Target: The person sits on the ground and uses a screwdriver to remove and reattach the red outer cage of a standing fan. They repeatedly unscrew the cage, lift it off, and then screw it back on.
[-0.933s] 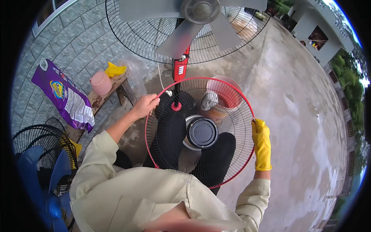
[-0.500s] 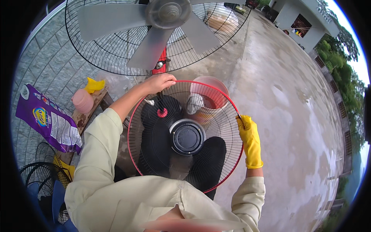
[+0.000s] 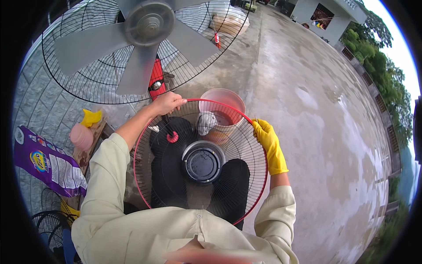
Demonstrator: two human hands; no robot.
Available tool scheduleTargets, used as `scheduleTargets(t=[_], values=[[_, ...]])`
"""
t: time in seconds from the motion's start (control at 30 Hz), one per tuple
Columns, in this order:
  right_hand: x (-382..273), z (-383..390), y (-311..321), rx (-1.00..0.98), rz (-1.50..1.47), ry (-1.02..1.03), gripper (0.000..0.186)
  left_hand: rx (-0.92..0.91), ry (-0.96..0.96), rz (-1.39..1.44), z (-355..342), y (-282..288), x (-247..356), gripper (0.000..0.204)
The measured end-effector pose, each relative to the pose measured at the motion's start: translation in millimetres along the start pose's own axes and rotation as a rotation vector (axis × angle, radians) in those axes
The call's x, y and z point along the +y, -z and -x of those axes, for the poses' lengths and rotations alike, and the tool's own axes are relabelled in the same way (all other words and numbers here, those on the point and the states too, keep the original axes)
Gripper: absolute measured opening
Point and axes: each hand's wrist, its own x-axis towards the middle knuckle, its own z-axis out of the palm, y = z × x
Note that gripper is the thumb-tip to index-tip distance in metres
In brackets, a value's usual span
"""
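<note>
A round wire fan grille with a red rim and a dark round centre is tilted over my lap. My left hand, bare, is closed on its upper left rim. In a yellow rubber glove, my right hand pinches the rim at the upper right. Beyond the grille, a pinkish bucket holds reddish-looking liquid, and a grey-white cloth hangs at its near left side, partly behind the wires. Ahead to the left stands a fan with grey blades, a black rear grille and a red stand.
A purple bag leans at the left near a small wooden bench with a pink cup and a yellow object. More black wire grilles lie at the lower left. Wet concrete stretches to the right.
The view has turned slightly, so the standing fan and bucket sit farther left in it. My gloved right hand is a little higher on the rim's right side. Both hands keep hold of the grille.
</note>
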Motion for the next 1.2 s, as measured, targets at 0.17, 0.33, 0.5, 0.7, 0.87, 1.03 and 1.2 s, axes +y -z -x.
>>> scheduleTargets(t=[0.17,0.33,0.5,0.7,0.87,1.03,1.2], values=[[-10.2,-28.8,0.5,-0.134,0.095,-0.031,0.030,-0.118,0.146,0.134,-17.7,-0.7,6.2,0.047],[-18.1,-37.8,-5.6,-0.139,0.170,-0.100,0.031,-0.129,0.110,0.196,-23.6,-8.4,14.3,0.035],[-27.6,-56.8,-16.8,-0.158,0.397,0.356,0.027,-0.179,0.051,0.236,-28.1,-3.3,13.2,0.033],[-25.7,-96.2,-49.1,-0.144,0.731,0.559,0.023,-0.194,0.094,0.232,-34.6,-7.6,15.6,0.035],[-27.4,-103.1,-54.9,-0.208,0.763,0.463,0.023,-0.183,0.101,0.197,-34.7,-8.3,10.6,0.038],[-28.2,-111.0,-60.4,-0.233,0.701,0.374,0.023,-0.217,0.123,0.220,-39.6,-6.5,3.9,0.041],[-25.3,-111.8,-59.2,-0.276,0.576,0.324,0.026,-0.155,0.014,0.089,-43.1,-12.0,2.1,0.043]])
